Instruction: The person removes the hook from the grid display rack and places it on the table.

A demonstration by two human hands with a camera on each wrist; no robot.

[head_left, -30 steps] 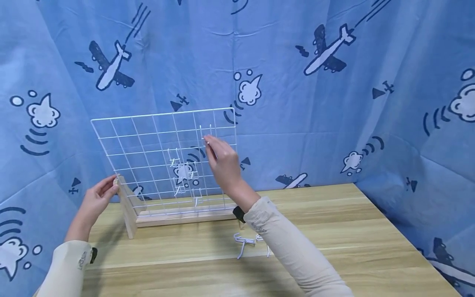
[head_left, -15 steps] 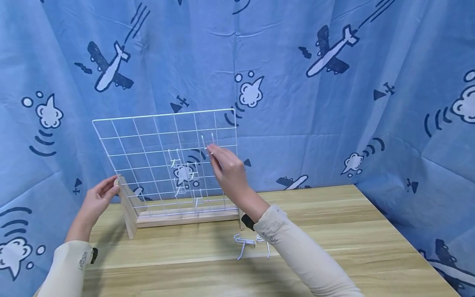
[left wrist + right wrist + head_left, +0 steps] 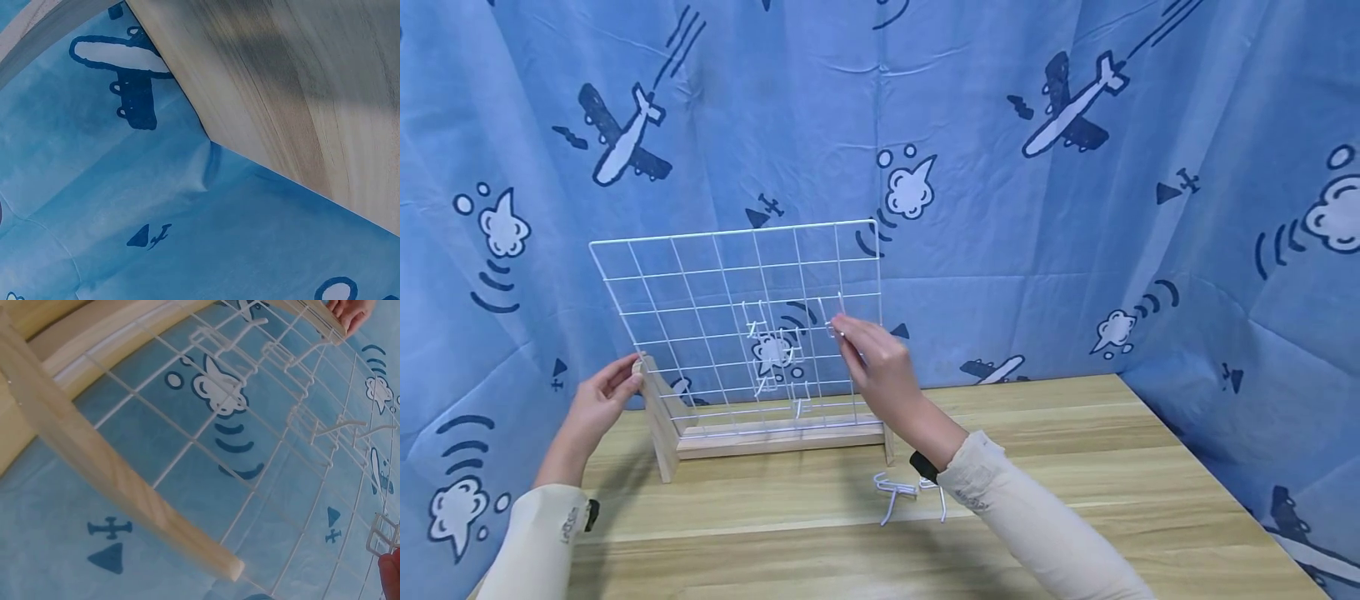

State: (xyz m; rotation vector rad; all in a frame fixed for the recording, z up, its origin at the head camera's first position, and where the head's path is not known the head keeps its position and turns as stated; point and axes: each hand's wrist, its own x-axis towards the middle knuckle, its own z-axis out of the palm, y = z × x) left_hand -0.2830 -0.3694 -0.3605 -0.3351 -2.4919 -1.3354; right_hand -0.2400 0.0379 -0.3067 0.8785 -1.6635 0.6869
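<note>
A white wire grid panel [image 3: 737,232] stands in a wooden base [image 3: 782,441]. My left hand [image 3: 597,406] pinches the top of the left wooden side piece [image 3: 657,425]. My right hand [image 3: 880,362] holds a white wire hook [image 3: 373,532] between thumb and fingertips, at the grid's right part in the head view. Whether that hook touches the grid, I cannot tell. Several similar hooks, one of them a lower hook [image 3: 797,407], hang in the grid's middle. In the right wrist view, only fingertips [image 3: 390,575] of my right hand show. The left wrist view shows neither hand nor rack.
Two loose hooks lie on the wood-grain table: one hook [image 3: 891,490] in front of the base, another hook [image 3: 942,502] partly behind my right sleeve [image 3: 1037,525]. A blue curtain [image 3: 985,250] with printed planes hangs behind the table [image 3: 1075,467].
My right hand has moved down and slightly right along the grid, carrying the hook from the upper rows to lower ones. The left hand stays on the wooden side piece.
</note>
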